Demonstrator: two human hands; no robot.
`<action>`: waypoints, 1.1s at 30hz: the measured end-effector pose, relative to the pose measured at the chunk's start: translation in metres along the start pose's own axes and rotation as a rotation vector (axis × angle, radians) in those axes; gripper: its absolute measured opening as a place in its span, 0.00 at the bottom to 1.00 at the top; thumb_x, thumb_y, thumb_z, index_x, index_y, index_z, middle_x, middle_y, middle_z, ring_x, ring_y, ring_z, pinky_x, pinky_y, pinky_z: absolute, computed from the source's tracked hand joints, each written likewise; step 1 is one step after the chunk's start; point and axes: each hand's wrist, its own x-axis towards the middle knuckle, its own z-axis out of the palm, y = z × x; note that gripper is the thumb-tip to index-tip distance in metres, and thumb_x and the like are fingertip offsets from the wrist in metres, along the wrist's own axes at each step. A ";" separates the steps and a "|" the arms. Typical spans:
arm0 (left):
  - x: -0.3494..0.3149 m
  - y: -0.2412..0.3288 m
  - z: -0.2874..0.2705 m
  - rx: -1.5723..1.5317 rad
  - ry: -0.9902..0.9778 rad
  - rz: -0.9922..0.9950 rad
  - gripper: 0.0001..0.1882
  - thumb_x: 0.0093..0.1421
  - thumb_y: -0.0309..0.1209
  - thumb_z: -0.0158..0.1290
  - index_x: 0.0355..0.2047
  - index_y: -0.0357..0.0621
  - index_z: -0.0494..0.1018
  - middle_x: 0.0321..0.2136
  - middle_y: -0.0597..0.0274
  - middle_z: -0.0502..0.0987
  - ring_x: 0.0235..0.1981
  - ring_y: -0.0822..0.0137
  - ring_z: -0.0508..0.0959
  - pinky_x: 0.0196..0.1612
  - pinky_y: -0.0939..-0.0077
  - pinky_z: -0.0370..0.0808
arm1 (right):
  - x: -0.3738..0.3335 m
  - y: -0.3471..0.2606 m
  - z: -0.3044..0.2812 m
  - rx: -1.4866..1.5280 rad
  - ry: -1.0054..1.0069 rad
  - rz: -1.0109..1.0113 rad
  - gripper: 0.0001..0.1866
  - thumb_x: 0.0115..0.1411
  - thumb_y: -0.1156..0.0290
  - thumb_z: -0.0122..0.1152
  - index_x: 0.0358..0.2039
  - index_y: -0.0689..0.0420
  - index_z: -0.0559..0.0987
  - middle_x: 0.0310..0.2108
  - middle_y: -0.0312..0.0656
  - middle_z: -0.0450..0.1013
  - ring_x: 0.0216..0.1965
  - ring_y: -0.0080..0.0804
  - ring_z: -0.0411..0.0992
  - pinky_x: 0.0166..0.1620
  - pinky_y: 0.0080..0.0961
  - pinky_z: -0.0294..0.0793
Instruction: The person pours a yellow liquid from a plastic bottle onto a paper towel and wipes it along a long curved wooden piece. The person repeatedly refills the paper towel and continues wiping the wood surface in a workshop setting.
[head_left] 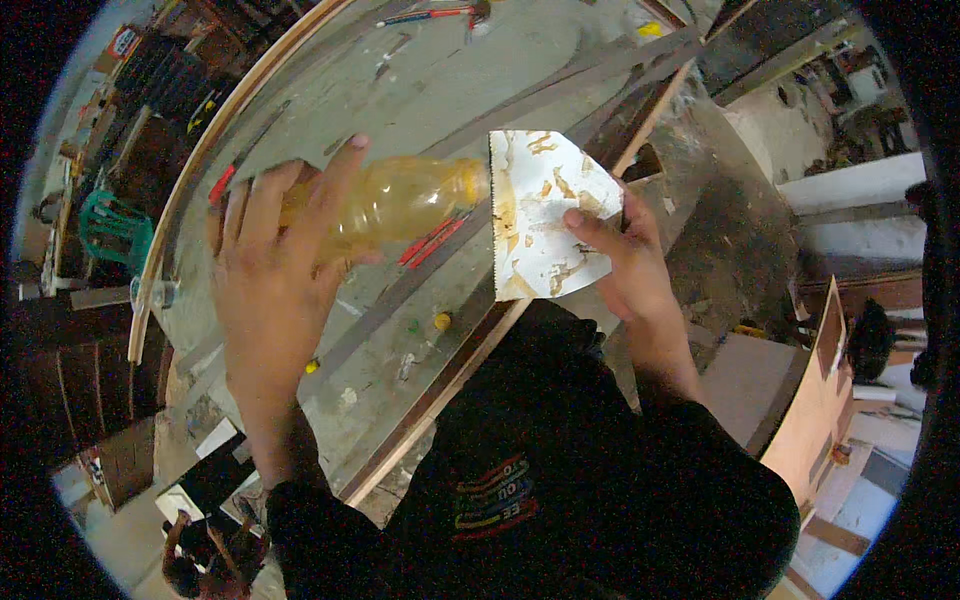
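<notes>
Our left grip (270, 240) holds the yellowish bottle (400, 190); beside its mouth, our right grip (638, 255) pinches the toothed scraper (540, 225), already smeared, neither set down yet.

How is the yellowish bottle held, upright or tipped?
Tipped: the left hand holds the bottle sideways, its neck pointing right toward the white notched spreader.

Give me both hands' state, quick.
Left hand: closed around the bottle, which is tipped on its side.
Right hand: closed, holding the white scraper, thumb on its face.
</notes>
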 end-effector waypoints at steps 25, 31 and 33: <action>0.036 0.035 -0.094 0.754 0.047 0.251 0.24 0.49 0.26 0.56 0.46 0.64 0.78 0.44 0.63 0.78 0.47 0.59 0.76 0.54 0.60 0.70 | -0.003 0.007 0.020 0.133 -0.321 0.031 0.22 0.52 0.73 0.70 0.48 0.59 0.74 0.40 0.36 0.76 0.40 0.24 0.74 0.43 0.24 0.74; 0.041 0.042 -0.093 0.782 0.076 0.267 0.23 0.48 0.27 0.57 0.45 0.65 0.79 0.44 0.63 0.78 0.47 0.60 0.75 0.54 0.60 0.70 | 0.002 0.001 0.016 0.179 -0.425 0.094 0.23 0.52 0.73 0.70 0.48 0.60 0.74 0.40 0.36 0.76 0.40 0.24 0.74 0.44 0.24 0.74; 0.041 0.042 -0.091 0.789 0.101 0.275 0.22 0.48 0.27 0.57 0.45 0.65 0.79 0.43 0.63 0.78 0.47 0.60 0.75 0.54 0.60 0.69 | 0.003 0.001 0.016 0.195 -0.447 0.096 0.23 0.52 0.73 0.69 0.48 0.60 0.74 0.41 0.37 0.76 0.41 0.24 0.74 0.45 0.24 0.73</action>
